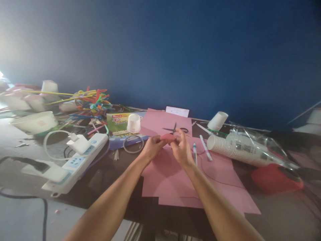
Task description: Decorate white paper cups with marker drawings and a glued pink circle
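Pinching red piece (167, 137) in both hands (182, 150); long axis sideways.

Glare at left; right dimmer; edges blurred.

Just left of the white cup (133, 124), the green packet (115, 124) beneath it is showing the capitals "RAINBOW", with the character "彩" standing above them. Well to the right of that cup, dark characters are running along the plastic-wrapped cup stack (234, 147), too blurred for reading. Between, farther back, a white slip (177, 111) is carrying illegibly small print.
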`<state>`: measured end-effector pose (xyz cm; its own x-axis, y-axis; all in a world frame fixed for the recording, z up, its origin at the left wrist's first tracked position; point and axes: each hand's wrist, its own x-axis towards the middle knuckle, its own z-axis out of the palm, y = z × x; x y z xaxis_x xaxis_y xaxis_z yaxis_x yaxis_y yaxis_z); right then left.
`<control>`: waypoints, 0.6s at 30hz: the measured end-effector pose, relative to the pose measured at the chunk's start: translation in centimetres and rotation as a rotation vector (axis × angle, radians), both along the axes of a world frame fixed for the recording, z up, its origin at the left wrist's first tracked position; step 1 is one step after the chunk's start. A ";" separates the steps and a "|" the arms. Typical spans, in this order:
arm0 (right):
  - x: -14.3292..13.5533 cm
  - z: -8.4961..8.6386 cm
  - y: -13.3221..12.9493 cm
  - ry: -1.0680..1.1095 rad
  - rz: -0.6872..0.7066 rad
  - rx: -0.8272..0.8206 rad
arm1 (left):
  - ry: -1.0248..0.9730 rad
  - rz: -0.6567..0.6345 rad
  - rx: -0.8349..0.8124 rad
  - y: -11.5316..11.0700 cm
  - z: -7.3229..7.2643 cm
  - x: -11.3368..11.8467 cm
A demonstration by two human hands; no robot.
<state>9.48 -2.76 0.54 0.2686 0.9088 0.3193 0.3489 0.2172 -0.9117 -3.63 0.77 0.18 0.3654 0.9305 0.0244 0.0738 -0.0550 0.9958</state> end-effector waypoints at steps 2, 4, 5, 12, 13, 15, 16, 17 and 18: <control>0.0 0.2 -0.1 -0.006 -0.016 -0.004 | 0.011 0.004 -0.002 0.0 0.0 0.0; 0.0 0.3 -0.1 -0.016 -0.031 -0.012 | 0.013 0.009 -0.003 0.0 0.0 0.1; 0.0 0.4 -0.2 -0.023 -0.037 -0.015 | 0.013 0.012 0.001 0.0 0.0 0.1; 0.1 0.1 -0.1 -0.065 -0.033 0.023 | 0.038 0.013 0.009 0.2 -0.2 0.1; 0.1 0.1 -0.1 -0.077 -0.037 0.031 | 0.043 0.019 0.015 0.1 -0.2 0.1; 0.3 0.2 -0.1 -0.113 -0.054 0.040 | 0.067 0.046 0.023 0.1 -0.1 0.1; 0.3 0.3 -0.1 -0.133 -0.064 0.040 | 0.075 0.065 0.023 0.1 -0.1 0.0; 0.4 0.3 -0.2 -0.152 -0.071 0.038 | 0.075 0.087 0.030 0.1 0.0 0.0; 0.5 0.4 -0.2 -0.165 -0.071 0.036 | 0.064 0.109 0.049 0.2 0.1 0.0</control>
<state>9.97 -2.95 0.95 0.2725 0.8768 0.3962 0.5089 0.2181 -0.8327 -3.63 0.96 0.29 0.2645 0.9631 0.0503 0.1455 -0.0914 0.9851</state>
